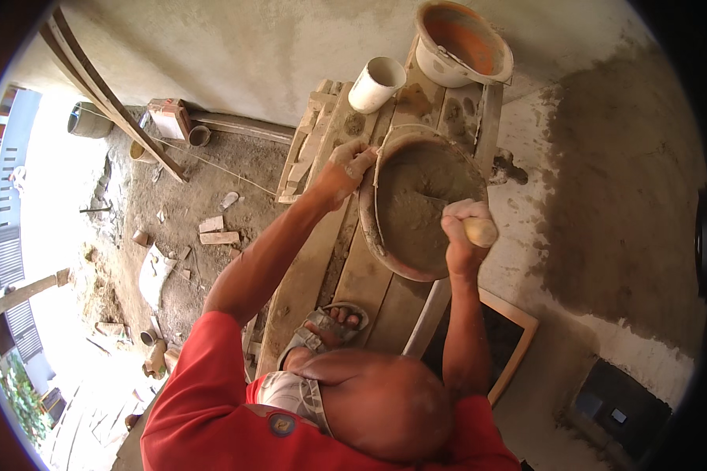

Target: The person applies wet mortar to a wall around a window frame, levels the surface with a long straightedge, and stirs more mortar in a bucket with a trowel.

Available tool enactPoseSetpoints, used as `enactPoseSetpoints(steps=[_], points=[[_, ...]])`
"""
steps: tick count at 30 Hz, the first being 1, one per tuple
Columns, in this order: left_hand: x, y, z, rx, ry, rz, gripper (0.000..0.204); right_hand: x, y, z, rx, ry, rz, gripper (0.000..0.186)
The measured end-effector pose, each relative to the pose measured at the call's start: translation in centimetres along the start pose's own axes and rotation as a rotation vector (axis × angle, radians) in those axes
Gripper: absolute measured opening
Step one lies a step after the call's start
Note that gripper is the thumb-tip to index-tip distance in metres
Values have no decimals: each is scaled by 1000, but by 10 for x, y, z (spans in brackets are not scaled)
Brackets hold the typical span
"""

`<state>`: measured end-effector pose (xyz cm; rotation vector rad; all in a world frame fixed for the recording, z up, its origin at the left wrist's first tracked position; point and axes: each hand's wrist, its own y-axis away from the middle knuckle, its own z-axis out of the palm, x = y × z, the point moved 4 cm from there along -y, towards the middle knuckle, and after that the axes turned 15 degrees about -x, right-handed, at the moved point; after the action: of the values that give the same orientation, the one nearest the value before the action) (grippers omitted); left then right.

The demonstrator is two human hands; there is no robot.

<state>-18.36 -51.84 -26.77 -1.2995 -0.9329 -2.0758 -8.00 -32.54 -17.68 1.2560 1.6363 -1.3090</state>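
Observation:
A round bucket (371, 237) of wet grey mortar (411, 228) rests on a plank platform in front of me. My left hand (349, 171) is closed on the left rim of this bucket. Over its right side, my right hand (465, 223) is wrapped round the wooden handle of a trowel (481, 232). The rounded handle end sticks out of my fist, and the blade is sunk in the mortar, mostly out of sight.
Beyond the bucket stand a white cylindrical container (376, 85) and a pale bucket (441, 64) with orange inside. My sandalled foot (339, 322) is on the planks (367, 286). A partly plastered wall (617, 188) rises at right. Brick pieces (219, 237) lie on the ground below left.

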Motion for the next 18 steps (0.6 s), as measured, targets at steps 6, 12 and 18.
enactPoseSetpoints(steps=[6,12,18], points=[[0,63,29,167,55,60,34,-16,18,6,115,-108,-43,21],[-19,91,58,132,151,11,31,-50,16,14,212,-326,-157,22],[-23,87,63,124,241,6,30,-70,11,2,167,-329,-124,22]])
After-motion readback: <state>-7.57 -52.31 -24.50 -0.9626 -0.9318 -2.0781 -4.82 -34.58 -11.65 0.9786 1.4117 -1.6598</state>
